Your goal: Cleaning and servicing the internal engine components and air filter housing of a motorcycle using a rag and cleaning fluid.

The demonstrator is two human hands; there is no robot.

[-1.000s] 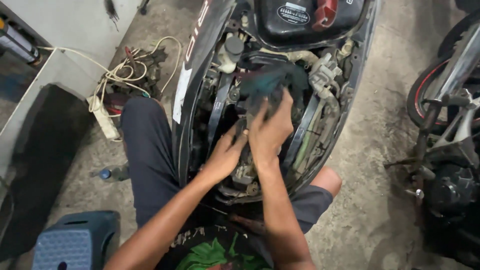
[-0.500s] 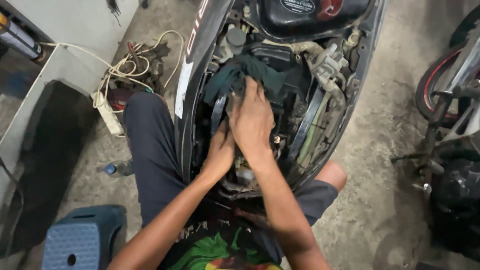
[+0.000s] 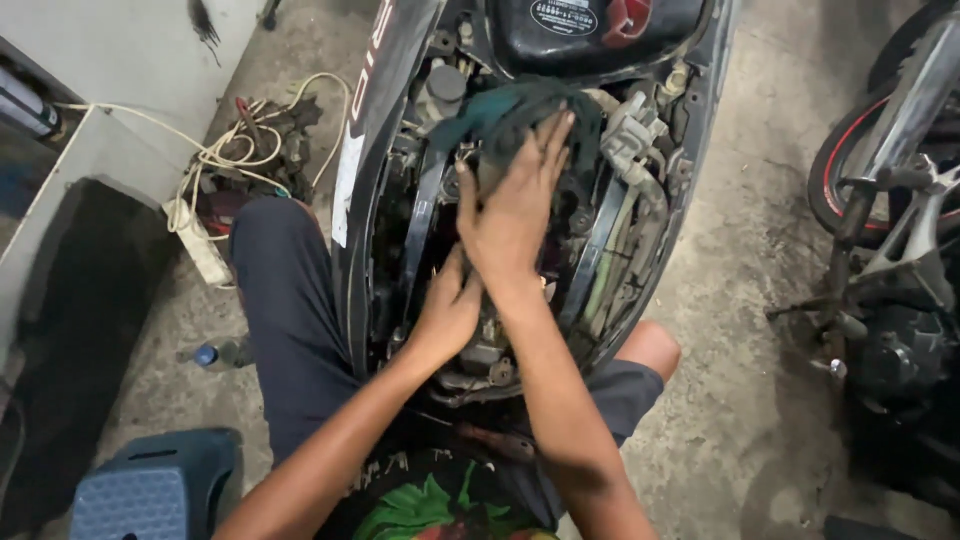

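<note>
Both hands work inside the scooter: right hand flat on a rag, left hand near it, grip hidden. Rag could snag on hoses.

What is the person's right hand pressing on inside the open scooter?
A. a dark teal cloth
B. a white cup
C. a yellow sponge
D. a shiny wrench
A: the right hand lies flat with its fingers spread over a dark teal cloth bunched in the scooter's open body, while the left hand rests lower among the engine parts.
</note>
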